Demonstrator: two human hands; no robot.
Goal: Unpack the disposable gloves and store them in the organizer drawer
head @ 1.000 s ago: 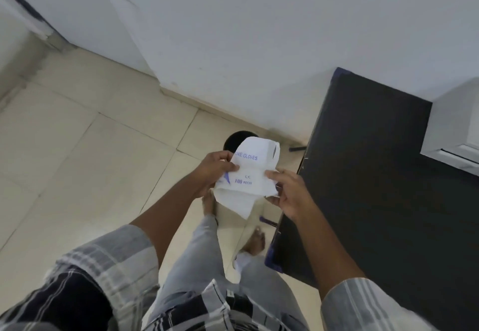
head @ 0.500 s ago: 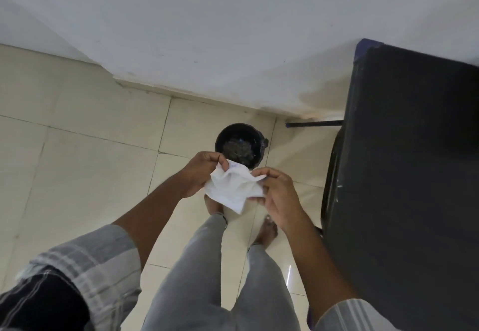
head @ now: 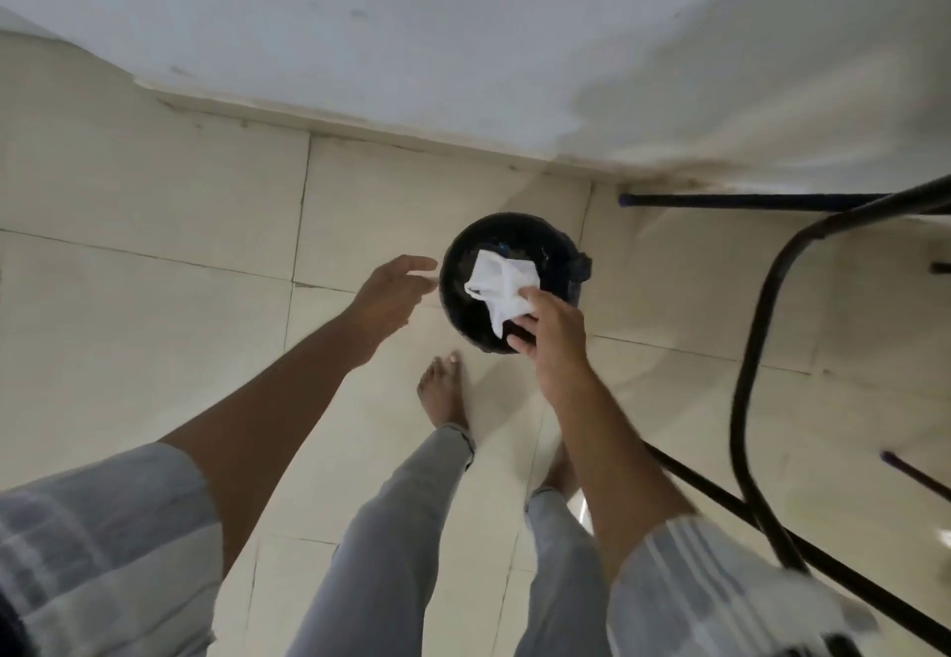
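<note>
Head view, looking steeply down. Black round bin [head: 514,283] on pale tiled floor [head: 154,203], near the base of a white wall [head: 463,38]. Right hand [head: 553,329] reaches over the bin's near rim, fingers [head: 532,293] pinched on a crumpled white glove packet [head: 502,283]; the packet sits above the bin's open mouth, loose end hanging down past the fingers. Cannot tell whether the packet touches anything inside the bin. No print legible on the packet from here; slight motion blur. Left hand [head: 393,291] is just left of the bin, apart from the packet, fingers spread and slack, holding nothing. Both forearms bare, plaid sleeves [head: 103,543] pushed up at the frame's lower corners. Grey trousers [head: 391,543] below, a bare foot [head: 445,391] on the tile just short of the bin, the other foot mostly hidden behind the right forearm. Black metal frame [head: 751,347] curves through the right side, with a straight bar along the floor by the wall; what it belongs to is out of frame. Dark contents in the bin, too dim to identify.
</note>
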